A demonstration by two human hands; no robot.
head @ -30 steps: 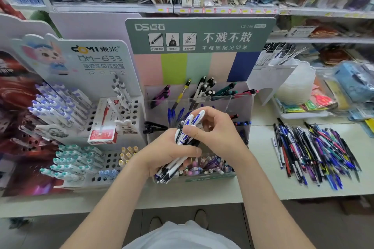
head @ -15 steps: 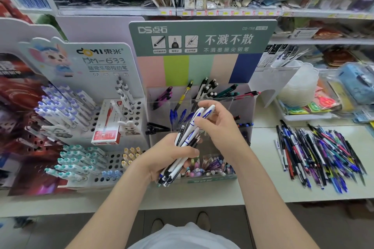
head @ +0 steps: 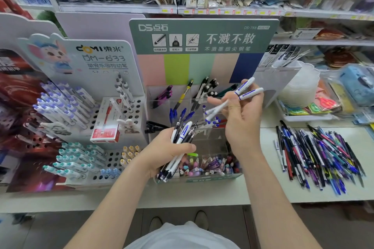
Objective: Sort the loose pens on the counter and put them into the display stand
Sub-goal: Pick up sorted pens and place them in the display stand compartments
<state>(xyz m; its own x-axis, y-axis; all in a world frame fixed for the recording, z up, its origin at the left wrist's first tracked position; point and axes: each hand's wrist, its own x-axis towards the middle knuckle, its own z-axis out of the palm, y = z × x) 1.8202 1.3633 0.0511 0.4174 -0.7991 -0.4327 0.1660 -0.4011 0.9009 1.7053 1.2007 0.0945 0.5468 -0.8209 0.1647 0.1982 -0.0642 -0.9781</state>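
Observation:
My left hand grips a bundle of pens, white, blue and black, slanting down to the left in front of the clear display stand. My right hand is raised over the stand's compartments and pinches two white pens with blue bands, their caps pointing up and to the right. The stand's back compartments hold purple, yellow, black and blue pens; its front tray holds small pastel items. A large pile of loose pens lies on the counter to the right.
A white peg-hole display with blue, teal and yellow pens and a red box stands to the left. A stack of clear cups and packaged goods sit at the back right. Shelves of stock run behind.
My right hand has pulled two white-and-blue pens out of the bundle and lifted them up and to the right, away from my left hand. The left hand keeps the rest.

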